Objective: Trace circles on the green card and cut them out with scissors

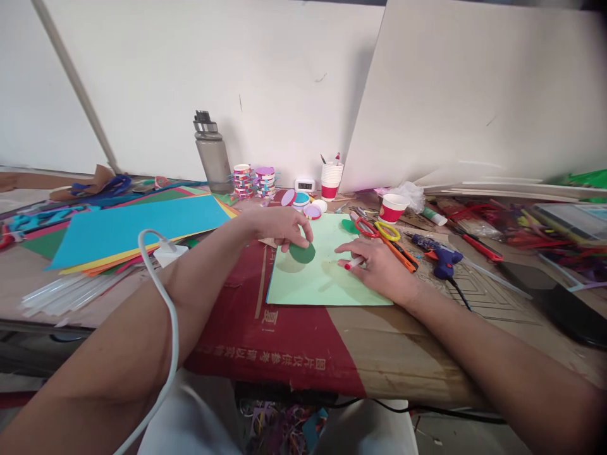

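Note:
Between the thumb and fingers of my left hand is a dark green paper circle, held just over a pale green sheet. My right hand rests over the sheet's right side, its index finger stretched out. A white marker with a red end is gripped in that hand, the red end pointing left. Beyond my right fingers a brighter green round piece lies at the sheet's far edge, beside red-handled scissors and yellow-handled scissors.
Coloured sheets and clear glue sticks lie left. A grey bottle, stacked paper cups and a small clock stand behind. To the right are a blue glue gun and a red cutter. A white cable crosses my left arm.

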{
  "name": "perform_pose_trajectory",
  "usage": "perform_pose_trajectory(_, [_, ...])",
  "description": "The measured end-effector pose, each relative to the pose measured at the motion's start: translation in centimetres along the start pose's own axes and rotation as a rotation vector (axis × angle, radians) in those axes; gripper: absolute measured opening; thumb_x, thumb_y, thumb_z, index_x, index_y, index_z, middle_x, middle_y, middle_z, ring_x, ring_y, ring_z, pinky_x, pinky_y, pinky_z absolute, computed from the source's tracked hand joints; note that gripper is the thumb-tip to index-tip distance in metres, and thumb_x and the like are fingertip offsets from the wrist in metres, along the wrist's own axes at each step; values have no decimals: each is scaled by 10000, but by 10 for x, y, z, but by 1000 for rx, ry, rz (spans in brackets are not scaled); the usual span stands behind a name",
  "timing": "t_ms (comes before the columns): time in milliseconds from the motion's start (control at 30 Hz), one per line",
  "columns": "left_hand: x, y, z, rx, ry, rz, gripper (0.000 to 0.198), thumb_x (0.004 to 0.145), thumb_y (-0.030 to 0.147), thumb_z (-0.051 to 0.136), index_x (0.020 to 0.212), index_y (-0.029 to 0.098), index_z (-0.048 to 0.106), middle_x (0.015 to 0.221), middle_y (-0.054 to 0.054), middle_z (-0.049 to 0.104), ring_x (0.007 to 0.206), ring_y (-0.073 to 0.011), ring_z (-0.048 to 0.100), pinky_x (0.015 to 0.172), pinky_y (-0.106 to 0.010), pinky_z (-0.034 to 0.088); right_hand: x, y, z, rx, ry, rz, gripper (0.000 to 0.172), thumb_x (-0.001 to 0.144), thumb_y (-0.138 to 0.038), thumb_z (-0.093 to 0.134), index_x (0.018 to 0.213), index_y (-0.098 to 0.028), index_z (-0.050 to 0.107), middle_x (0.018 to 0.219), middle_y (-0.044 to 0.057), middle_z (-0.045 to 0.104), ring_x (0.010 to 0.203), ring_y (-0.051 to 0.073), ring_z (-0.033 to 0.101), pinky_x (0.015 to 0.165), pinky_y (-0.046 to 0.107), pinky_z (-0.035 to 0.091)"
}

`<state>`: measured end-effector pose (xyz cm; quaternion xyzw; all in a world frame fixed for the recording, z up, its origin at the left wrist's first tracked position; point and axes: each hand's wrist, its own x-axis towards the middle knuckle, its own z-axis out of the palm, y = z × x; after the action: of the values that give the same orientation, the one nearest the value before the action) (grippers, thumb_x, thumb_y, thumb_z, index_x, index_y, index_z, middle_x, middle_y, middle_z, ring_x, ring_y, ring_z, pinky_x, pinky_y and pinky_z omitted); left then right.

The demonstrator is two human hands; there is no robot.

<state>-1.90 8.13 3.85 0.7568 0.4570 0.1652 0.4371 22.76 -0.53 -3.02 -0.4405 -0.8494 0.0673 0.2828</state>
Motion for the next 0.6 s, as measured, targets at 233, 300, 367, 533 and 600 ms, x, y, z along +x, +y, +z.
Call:
perform_pose_trajectory(233, [-8,9,-1,308,-638,-201,379,600,358,831,935,224,712,605,-43,718,501,-205,662,461,-263,500,0,4,-1,13,20,-19,156,882,-198,606,981,-165,721,859,67,715,698,164,612,680,296,449])
perform_pose_trajectory(300, [-9,13,0,413,-654,-244,446,648,403,808,1030,217,674,630,-29,727,550,-195,682,539,-268,538,0,4,-1,24,29,-29,145,882,-194,607,967,-164,722,862,68,720,703,164,619,675,291,454])
perform_pose_trajectory(367, [-10,17,0,482,-612,-259,484,682,445,784,1088,219,648,640,-17,728,593,-192,697,603,-270,551,0,4,-2,42,44,-16,145,884,-196,605,965,-166,722,879,70,729,717,165,629,666,282,462])
perform_pose_trajectory(533, [-11,19,-1,544,-532,-286,395,719,448,741,1030,215,670,619,-17,714,666,-211,717,660,-281,551,-2,6,-10,70,143,75,164,888,-221,599,972,-174,731,948,71,750,699,160,638,638,275,477])
perform_pose_trajectory(600, [-11,19,-1,581,-521,-289,316,718,409,737,955,208,684,619,-21,714,668,-210,712,677,-292,551,-2,8,-14,69,190,95,170,891,-243,599,963,-177,738,941,71,757,697,166,643,621,277,473])
